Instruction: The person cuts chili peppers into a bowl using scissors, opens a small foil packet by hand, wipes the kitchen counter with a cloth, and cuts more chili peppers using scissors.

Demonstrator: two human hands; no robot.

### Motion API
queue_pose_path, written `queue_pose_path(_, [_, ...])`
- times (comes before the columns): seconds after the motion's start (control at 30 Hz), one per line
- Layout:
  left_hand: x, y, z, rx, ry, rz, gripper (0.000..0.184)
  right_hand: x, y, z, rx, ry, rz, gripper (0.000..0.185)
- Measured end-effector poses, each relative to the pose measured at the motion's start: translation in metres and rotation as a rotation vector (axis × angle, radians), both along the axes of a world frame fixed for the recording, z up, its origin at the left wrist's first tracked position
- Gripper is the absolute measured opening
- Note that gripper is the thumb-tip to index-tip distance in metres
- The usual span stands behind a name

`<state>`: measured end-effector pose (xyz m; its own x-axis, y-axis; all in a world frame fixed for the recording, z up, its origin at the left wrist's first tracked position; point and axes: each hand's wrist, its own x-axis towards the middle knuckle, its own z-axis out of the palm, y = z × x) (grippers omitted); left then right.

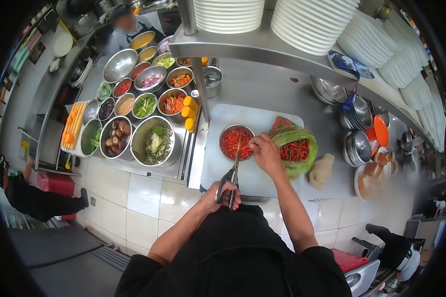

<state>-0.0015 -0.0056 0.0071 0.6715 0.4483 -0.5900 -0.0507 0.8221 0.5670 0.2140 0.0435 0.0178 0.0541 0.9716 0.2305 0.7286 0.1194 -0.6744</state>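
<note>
My left hand (225, 194) is closed round the handles of a pair of scissors (234, 174), whose blades reach over a steel bowl (222, 154). Cut red chilies (231, 144) fill much of that bowl. At its right rim, my right hand (265, 154) pinches red chili at the scissor blades. Just right of this hand, a green plastic bag (306, 168) lies open with many whole red chilies (296, 150) inside. Bowl and bag rest on a white cutting board (214, 171). A pale knobbly lump, perhaps ginger root (321, 172), lies beside the bag.
Steel pots of cut vegetables, including one of mushrooms (116, 137), crowd the left counter. Yellow-capped bottles (189, 113) stand at its edge. A shelf (282, 47) with stacked white plates (312, 22) overhangs the back. Bowls (357, 147) are stacked right. Other people are nearby.
</note>
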Motion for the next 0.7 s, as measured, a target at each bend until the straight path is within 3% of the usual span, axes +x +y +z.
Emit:
queue_pose_path(0.2, [0.004, -0.004, 0.009, 0.122, 0.154, 0.037, 0.035, -0.001, 0.000, -0.001, -0.064, 0.002, -0.023, 0.004])
queue_pose_path(0.37, [0.003, -0.005, 0.012, -0.108, -0.051, 0.076, 0.034, -0.004, -0.003, -0.004, -0.068, -0.015, -0.083, 0.003])
queue_pose_path(0.5, [0.007, -0.001, 0.015, -0.097, 0.001, 0.066, 0.034, -0.011, -0.006, -0.009, -0.052, -0.002, -0.116, 0.005])
queue_pose_path(0.7, [0.007, 0.001, 0.014, 0.113, 0.183, 0.013, 0.040, -0.016, -0.011, -0.013, -0.010, -0.028, -0.231, 0.006])
